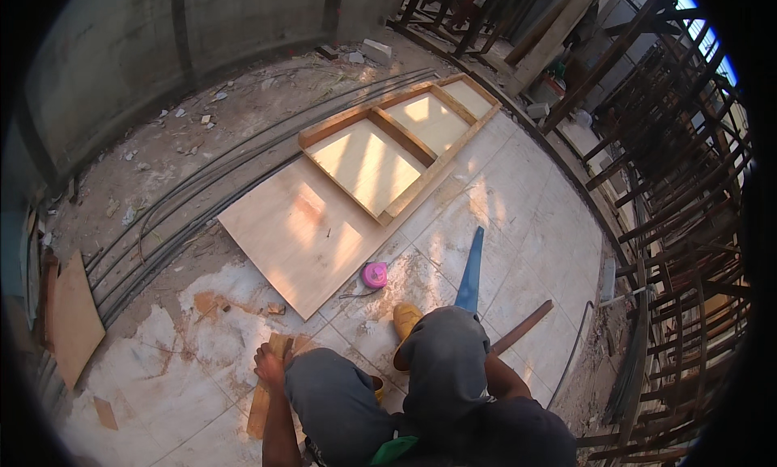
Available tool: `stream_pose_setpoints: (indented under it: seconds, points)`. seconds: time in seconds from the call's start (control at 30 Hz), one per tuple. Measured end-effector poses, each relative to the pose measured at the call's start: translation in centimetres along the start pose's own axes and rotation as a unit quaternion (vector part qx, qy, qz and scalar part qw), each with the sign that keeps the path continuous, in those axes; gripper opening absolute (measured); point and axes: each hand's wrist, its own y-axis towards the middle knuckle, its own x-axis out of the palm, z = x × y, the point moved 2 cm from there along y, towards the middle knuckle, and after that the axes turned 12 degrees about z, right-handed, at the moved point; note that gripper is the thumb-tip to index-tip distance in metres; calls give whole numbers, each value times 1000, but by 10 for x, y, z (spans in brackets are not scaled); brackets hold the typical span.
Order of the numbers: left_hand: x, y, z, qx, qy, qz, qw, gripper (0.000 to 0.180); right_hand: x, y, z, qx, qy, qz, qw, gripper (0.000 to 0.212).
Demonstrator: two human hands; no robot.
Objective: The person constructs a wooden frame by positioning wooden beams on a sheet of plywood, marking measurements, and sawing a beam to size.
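My left hand [271, 365] is closed round a short wooden board [258, 412] beside my left knee, low over the tiled floor. My right forearm [506, 378] passes behind my right knee, which hides the right hand. Beyond that knee lies a handsaw with a blue blade [470, 269]; the knee covers its handle end. To its left a round pink case [374, 275], perhaps a chalk line or tape, rests by the edge of a plywood sheet [279, 232]. A narrow brown wood strip [524, 325] lies to the right of my knee.
A wooden frame [396, 135] with plywood panels lies on the sheet's far part. Long dark rods [235, 155] curve along the rubble to the left, near a grey wall [121, 62]. Stacked timber [688, 224] rises along the right. A plywood offcut [74, 321] leans at far left.
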Motion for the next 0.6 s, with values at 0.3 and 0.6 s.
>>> stream_pose_setpoints:
  seconds: [0.3,0.6]
  points:
    - [-147,62,38,-7,-438,132,889,53,-132,124,-235,-355,248,83,898,53]
    - [-249,196,224,-51,-637,185,747,60,-220,116,-429,-560,389,-160,714,111]
